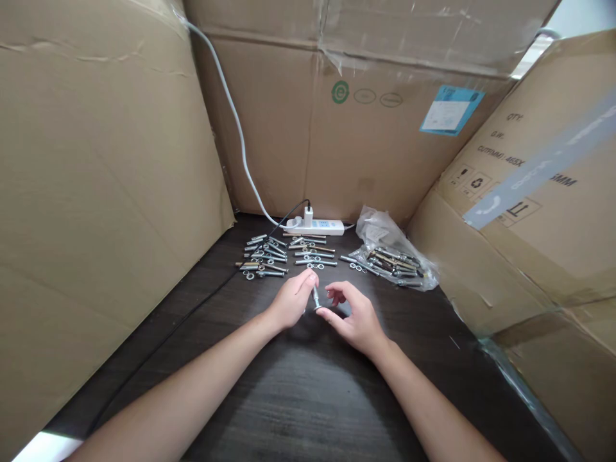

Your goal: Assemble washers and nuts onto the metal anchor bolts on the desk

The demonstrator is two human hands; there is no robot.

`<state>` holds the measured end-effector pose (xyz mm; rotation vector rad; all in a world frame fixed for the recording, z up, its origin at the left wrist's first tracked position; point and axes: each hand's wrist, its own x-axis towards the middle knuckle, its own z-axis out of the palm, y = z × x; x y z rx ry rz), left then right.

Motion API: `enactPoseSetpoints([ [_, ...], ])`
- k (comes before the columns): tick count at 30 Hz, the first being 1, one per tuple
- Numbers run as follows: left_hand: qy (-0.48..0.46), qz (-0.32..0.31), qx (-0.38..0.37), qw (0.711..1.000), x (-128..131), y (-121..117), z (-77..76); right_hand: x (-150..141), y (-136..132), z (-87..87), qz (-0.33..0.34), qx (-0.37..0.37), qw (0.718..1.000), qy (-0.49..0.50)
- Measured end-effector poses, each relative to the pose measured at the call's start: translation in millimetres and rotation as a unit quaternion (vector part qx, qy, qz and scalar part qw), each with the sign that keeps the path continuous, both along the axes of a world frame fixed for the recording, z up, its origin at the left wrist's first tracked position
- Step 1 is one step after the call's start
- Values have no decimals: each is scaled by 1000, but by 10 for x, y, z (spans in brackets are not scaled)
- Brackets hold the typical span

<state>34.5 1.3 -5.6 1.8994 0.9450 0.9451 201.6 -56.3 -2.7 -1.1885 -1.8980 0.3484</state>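
Observation:
My left hand (291,301) is closed on a silver expansion bolt (316,297), which tilts down out of its thumb and fingers. A flat washer shows at the bolt's lower end. Just to the right, my right hand (359,316) has its thumb and fingers apart. Its thumb tip is at the washer end; whether it touches cannot be made out. Beyond the hands lie a left group of bolts, sleeves and washers (264,258) and a middle group of bolts (315,255) in rows. To their right are a single bolt (351,260) and loose washers.
A clear plastic bag (380,228) of bolts lies at the back right. Behind the rows sits a white power strip (330,226) with a plugged-in charger (308,217). A black cable (192,310) crosses the dark table (298,398). Cardboard boxes (269,128) wall three sides.

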Motion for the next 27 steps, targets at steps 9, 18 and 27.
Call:
enactPoseSetpoints([
  [9,69,-28,42,996,-14,-23,33,16,-26,-7,36,-68,996,54],
  [18,92,-107,76,987,-25,-108,97,29,51,-95,28,-87,989,116],
  [27,114,-132,81,981,-28,-104,76,33,62,-108,22,-99,985,139],
])
